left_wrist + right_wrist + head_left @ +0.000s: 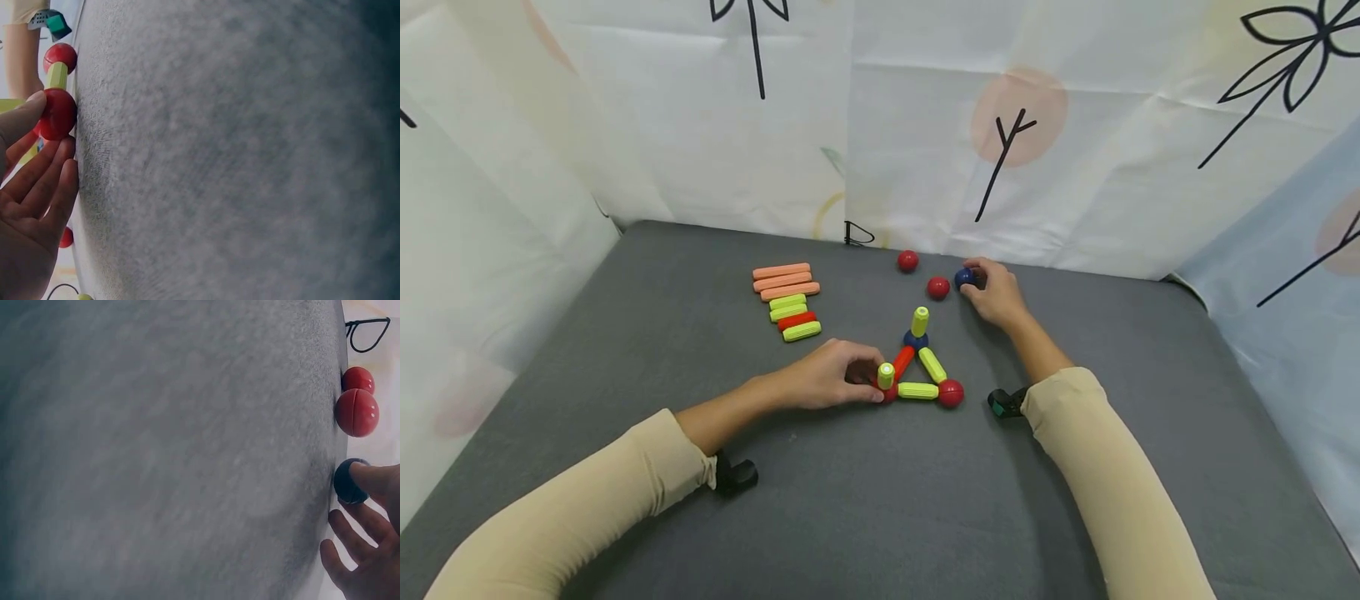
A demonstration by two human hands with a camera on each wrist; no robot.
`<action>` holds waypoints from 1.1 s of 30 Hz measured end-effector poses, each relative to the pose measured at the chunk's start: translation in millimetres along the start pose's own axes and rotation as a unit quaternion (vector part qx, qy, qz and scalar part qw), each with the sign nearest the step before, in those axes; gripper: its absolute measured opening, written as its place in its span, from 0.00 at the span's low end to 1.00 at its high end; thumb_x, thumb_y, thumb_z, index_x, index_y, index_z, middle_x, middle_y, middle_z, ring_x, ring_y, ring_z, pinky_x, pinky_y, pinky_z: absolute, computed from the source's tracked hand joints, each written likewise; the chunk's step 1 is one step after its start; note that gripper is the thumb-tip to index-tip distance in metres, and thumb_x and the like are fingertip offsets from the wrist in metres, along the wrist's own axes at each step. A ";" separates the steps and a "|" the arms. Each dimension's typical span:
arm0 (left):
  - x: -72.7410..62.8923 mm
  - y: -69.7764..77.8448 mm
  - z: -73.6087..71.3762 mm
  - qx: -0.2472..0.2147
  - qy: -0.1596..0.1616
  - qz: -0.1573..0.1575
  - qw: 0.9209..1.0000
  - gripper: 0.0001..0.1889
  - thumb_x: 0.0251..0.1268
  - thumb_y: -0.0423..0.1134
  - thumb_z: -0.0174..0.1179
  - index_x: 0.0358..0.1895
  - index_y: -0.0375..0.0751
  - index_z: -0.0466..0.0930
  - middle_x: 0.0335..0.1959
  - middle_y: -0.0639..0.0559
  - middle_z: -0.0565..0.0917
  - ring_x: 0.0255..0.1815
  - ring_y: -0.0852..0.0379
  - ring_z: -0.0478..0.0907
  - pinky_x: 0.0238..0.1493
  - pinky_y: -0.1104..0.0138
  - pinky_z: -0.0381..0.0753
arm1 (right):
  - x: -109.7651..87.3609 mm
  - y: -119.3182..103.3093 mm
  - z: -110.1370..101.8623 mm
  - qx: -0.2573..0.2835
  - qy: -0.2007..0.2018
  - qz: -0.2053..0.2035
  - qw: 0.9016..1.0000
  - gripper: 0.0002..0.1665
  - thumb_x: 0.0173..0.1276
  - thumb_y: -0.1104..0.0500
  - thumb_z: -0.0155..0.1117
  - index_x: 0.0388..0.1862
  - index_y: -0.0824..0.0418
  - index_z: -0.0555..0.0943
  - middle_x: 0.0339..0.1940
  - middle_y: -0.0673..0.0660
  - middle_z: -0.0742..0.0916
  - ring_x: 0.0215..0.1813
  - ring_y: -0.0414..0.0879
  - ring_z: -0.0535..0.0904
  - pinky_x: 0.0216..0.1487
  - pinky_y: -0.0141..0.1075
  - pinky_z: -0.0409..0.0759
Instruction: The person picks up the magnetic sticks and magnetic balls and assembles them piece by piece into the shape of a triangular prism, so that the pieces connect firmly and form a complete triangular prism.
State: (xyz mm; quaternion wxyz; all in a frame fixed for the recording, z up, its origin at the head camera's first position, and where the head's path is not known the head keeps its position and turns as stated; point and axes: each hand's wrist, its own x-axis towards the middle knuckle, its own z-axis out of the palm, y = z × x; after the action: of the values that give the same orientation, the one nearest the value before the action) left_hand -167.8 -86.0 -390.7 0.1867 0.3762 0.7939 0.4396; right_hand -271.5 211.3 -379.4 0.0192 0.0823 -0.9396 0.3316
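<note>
A flat triangle of rods and balls lies on the table, with a red ball (58,114) at its left corner. My left hand (835,375) holds that ball between thumb and fingers. A yellow-green rod (886,377) stands upright on it. The far corner is a blue ball (916,340) bearing another upright yellow-green rod (921,321); a second red ball (951,393) forms the right corner. Farther back, my right hand (996,293) pinches a loose dark blue ball (350,481) between thumb and fingers, at the table surface.
Two loose red balls, one nearer (937,287) and one farther (907,261), sit left of the right hand. Orange rods (786,282) lie in a row at the back left, with shorter yellow-green rods (787,307) and a red rod (797,321) below. A patterned cloth (917,167) borders the grey table (865,517).
</note>
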 end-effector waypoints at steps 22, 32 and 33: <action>1.0 -1.2 -4.1 0.003 -0.004 0.004 1.000 0.11 0.62 0.36 0.70 0.46 0.44 0.82 0.41 0.56 0.85 0.42 0.61 0.82 0.49 0.68 0.82 | -61.5 -60.8 -23.3 0.163 -0.109 -0.204 0.959 0.23 0.68 0.67 0.66 0.62 0.66 0.77 0.55 0.59 0.84 0.57 0.50 0.79 0.53 0.42 0.77; 2.2 -0.5 -2.2 0.006 -0.007 -0.006 1.000 0.10 0.63 0.36 0.69 0.46 0.44 0.82 0.41 0.56 0.85 0.42 0.61 0.82 0.48 0.68 0.82 | -58.2 -59.2 -22.6 0.195 -0.130 -0.193 0.953 0.24 0.70 0.65 0.64 0.64 0.65 0.75 0.59 0.61 0.83 0.59 0.53 0.78 0.58 0.51 0.76; 2.4 -0.6 -2.0 0.007 -0.007 -0.006 1.000 0.10 0.63 0.36 0.69 0.46 0.44 0.82 0.41 0.56 0.85 0.41 0.61 0.82 0.48 0.68 0.82 | -56.1 -57.4 -22.5 0.204 -0.124 -0.183 0.954 0.24 0.71 0.64 0.62 0.65 0.65 0.75 0.59 0.62 0.83 0.59 0.54 0.78 0.58 0.49 0.76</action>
State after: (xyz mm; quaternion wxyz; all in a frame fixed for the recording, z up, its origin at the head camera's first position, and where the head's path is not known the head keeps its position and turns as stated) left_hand -170.8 -85.5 -390.0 0.1919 0.3755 0.7982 0.4302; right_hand -207.1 189.4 -331.4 -0.0548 0.2956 -0.8158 0.4940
